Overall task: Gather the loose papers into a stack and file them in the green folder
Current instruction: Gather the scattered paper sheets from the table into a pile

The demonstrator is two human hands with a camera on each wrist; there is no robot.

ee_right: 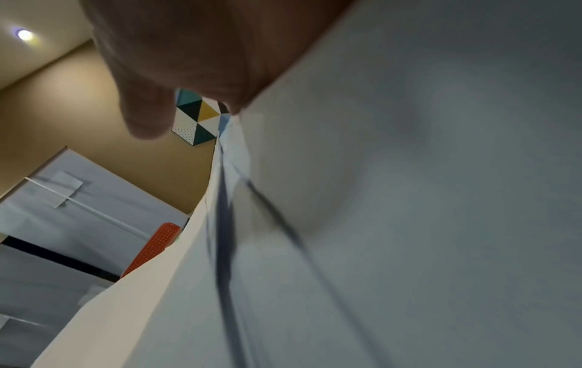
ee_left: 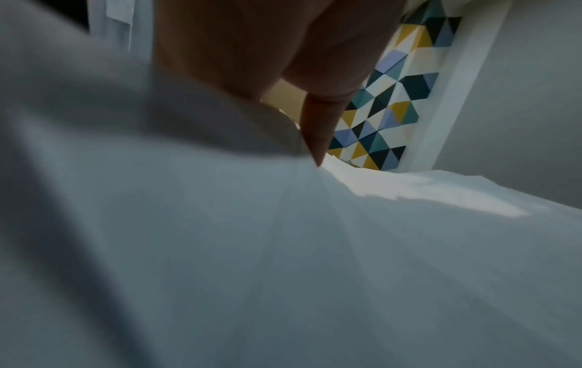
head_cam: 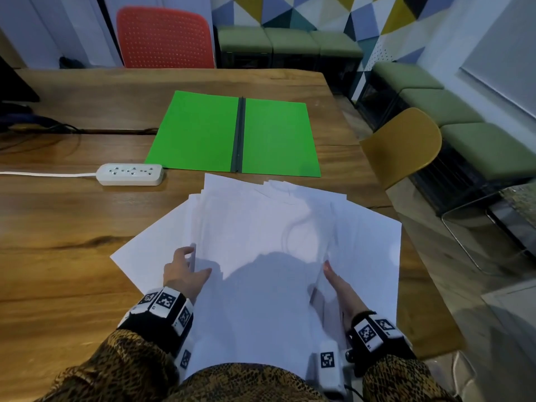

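While both hands work at the near table edge, the items stand as follows.

Papers (head_cam: 261, 242): white sheets, loosely fanned and overlapping, lifted at the near side, on the wooden table (head_cam: 58, 227) just in front of the folder.
Left hand (head_cam: 181, 274): at the sheaf's left edge, thumb on top, fingers curled under, gripping the papers.
Right hand (head_cam: 338, 285): at the sheaf's right side, thumb along the top sheet, fingers hidden beneath; grasping the papers.
Green folder (head_cam: 203, 132): lying open and flat beyond the papers, dark spine in the middle.
Power strip (head_cam: 130, 174): white, left of the folder's near corner, touching it or just beside.
Chairs: red chair (head_cam: 165, 39) behind the table, yellow chair (head_cam: 403, 143) at its right.
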